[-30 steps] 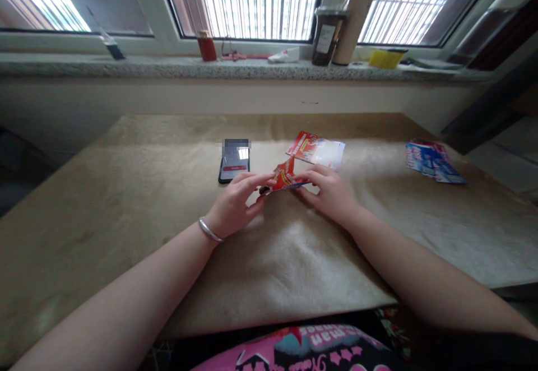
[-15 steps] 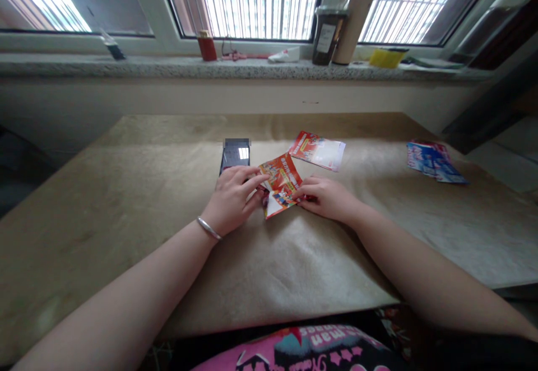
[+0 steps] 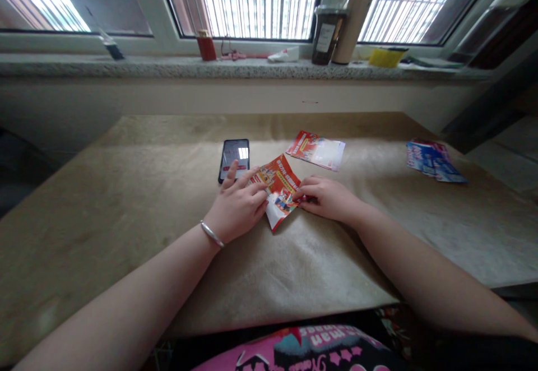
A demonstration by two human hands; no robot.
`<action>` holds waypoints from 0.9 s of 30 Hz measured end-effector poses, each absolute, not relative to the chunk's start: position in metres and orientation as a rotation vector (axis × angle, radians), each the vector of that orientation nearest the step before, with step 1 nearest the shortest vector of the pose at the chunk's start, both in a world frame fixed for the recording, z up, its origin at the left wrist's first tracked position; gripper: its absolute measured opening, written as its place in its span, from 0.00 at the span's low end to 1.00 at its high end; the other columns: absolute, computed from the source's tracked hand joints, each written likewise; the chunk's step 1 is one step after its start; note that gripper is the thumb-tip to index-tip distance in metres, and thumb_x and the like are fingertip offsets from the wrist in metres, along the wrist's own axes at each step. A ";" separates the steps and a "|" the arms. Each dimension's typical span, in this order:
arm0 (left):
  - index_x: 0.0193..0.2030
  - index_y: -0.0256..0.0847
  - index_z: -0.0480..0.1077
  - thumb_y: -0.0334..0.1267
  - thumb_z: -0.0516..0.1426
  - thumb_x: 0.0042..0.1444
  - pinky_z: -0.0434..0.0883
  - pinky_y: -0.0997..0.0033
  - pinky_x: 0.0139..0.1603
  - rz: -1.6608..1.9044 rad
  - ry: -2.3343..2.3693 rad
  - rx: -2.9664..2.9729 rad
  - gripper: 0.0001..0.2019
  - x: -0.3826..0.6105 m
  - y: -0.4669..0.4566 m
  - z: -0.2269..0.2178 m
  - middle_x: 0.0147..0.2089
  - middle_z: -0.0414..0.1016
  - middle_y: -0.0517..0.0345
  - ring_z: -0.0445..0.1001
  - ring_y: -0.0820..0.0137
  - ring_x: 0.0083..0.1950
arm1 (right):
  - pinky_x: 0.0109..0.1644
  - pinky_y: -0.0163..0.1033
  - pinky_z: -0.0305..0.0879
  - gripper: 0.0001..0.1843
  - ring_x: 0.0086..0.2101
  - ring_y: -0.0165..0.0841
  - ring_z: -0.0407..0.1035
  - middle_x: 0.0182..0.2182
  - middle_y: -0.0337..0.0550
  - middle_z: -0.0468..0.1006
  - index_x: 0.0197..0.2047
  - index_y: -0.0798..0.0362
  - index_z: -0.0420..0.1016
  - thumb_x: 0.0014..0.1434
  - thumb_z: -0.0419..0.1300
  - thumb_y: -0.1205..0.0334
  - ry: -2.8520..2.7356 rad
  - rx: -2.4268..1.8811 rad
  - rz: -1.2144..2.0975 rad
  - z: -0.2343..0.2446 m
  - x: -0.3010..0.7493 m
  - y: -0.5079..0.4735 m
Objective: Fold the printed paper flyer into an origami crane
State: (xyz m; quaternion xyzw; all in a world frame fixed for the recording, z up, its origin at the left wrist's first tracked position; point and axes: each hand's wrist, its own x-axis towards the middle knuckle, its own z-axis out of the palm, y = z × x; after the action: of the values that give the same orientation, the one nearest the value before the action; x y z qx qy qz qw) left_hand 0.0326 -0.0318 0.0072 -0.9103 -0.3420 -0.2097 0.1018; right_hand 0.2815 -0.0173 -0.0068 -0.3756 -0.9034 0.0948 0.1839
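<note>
A red printed leaflet (image 3: 278, 189) lies flat on the tan felt-covered table (image 3: 126, 191) between my hands. My left hand (image 3: 237, 205) rests on its left edge, fingers spread and pressing down, a silver bangle on the wrist. My right hand (image 3: 328, 197) presses its right edge with the fingertips laid flat. A black phone (image 3: 234, 158) with a lit screen lies just beyond my left fingers.
A second red and white leaflet (image 3: 317, 149) lies farther back. Blue leaflets (image 3: 432, 161) sit at the far right. The stone windowsill (image 3: 168, 68) holds a red cup (image 3: 207, 46), a dark jar (image 3: 327, 35), a cardboard tube and a yellow object (image 3: 385, 57).
The leaflet, held folded above the table a second ago, has been opened out and laid flat. My hands moved from pinching it to pressing it down.
</note>
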 end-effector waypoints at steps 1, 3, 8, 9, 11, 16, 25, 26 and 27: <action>0.36 0.44 0.74 0.36 0.54 0.59 0.40 0.36 0.67 -0.600 -0.983 -2.719 0.07 0.033 -0.032 0.008 0.45 0.78 0.57 0.62 0.56 0.63 | 0.41 0.38 0.65 0.08 0.38 0.33 0.69 0.36 0.43 0.76 0.40 0.48 0.77 0.55 0.60 0.64 -2.547 -1.061 0.264 -0.007 0.281 -0.017; 0.39 0.45 0.74 0.37 0.53 0.60 0.39 0.40 0.68 -0.552 -0.914 -2.799 0.08 0.033 -0.033 0.009 0.44 0.78 0.59 0.65 0.59 0.61 | 0.41 0.38 0.65 0.08 0.38 0.33 0.69 0.36 0.43 0.76 0.39 0.48 0.78 0.56 0.60 0.63 -2.550 -1.069 0.252 -0.006 0.281 -0.018; 0.46 0.46 0.73 0.38 0.53 0.59 0.43 0.48 0.69 -0.453 -0.775 -2.964 0.11 0.032 -0.033 0.010 0.48 0.76 0.60 0.67 0.64 0.57 | 0.43 0.38 0.66 0.09 0.40 0.34 0.69 0.38 0.44 0.76 0.39 0.50 0.77 0.55 0.59 0.65 -2.567 -1.072 0.241 -0.003 0.281 -0.019; 0.46 0.46 0.73 0.37 0.53 0.59 0.43 0.49 0.69 -0.445 -0.755 -2.986 0.11 0.032 -0.033 0.010 0.49 0.76 0.60 0.68 0.64 0.57 | 0.43 0.38 0.66 0.09 0.40 0.34 0.69 0.38 0.44 0.76 0.39 0.50 0.77 0.55 0.58 0.66 -2.566 -1.066 0.234 -0.003 0.280 -0.020; 0.46 0.47 0.73 0.35 0.53 0.57 0.45 0.51 0.69 -0.438 -0.719 -3.028 0.12 0.032 -0.033 0.012 0.48 0.77 0.62 0.69 0.65 0.55 | 0.45 0.40 0.65 0.08 0.40 0.35 0.69 0.39 0.44 0.76 0.38 0.50 0.77 0.54 0.59 0.66 -2.562 -1.055 0.201 -0.003 0.280 -0.020; 0.40 0.47 0.73 0.32 0.54 0.54 0.51 0.55 0.66 -0.412 -0.687 -3.117 0.10 0.032 -0.032 0.014 0.48 0.77 0.65 0.71 0.67 0.50 | 0.46 0.42 0.65 0.08 0.41 0.36 0.68 0.40 0.45 0.76 0.37 0.50 0.77 0.52 0.59 0.67 -2.547 -1.034 0.171 -0.005 0.278 -0.021; 0.42 0.45 0.72 0.32 0.52 0.57 0.57 0.57 0.62 -0.417 -0.650 -3.142 0.10 0.031 -0.028 0.009 0.48 0.76 0.61 0.69 0.65 0.53 | 0.50 0.43 0.65 0.08 0.44 0.37 0.67 0.42 0.44 0.75 0.36 0.50 0.76 0.51 0.60 0.68 -2.523 -0.915 0.263 -0.004 0.272 -0.023; 0.43 0.45 0.72 0.32 0.52 0.57 0.57 0.57 0.62 -0.422 -0.647 -3.140 0.11 0.032 -0.028 0.009 0.49 0.76 0.60 0.68 0.65 0.54 | 0.50 0.44 0.64 0.07 0.44 0.37 0.67 0.43 0.45 0.75 0.36 0.50 0.75 0.52 0.59 0.68 -2.515 -0.917 0.260 -0.004 0.270 -0.023; 0.45 0.46 0.72 0.32 0.52 0.58 0.57 0.56 0.62 -0.426 -0.646 -3.138 0.11 0.032 -0.028 0.008 0.50 0.75 0.60 0.67 0.64 0.56 | 0.50 0.44 0.64 0.07 0.45 0.37 0.66 0.43 0.45 0.75 0.35 0.50 0.75 0.53 0.59 0.68 -2.504 -0.924 0.256 -0.004 0.269 -0.023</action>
State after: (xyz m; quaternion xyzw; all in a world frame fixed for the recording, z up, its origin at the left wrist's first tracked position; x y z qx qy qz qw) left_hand 0.0317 -0.0280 0.0083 -0.9699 -0.1996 -0.1318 -0.0451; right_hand 0.2693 -0.0228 -0.0042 -0.3356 -0.9092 0.0930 0.2281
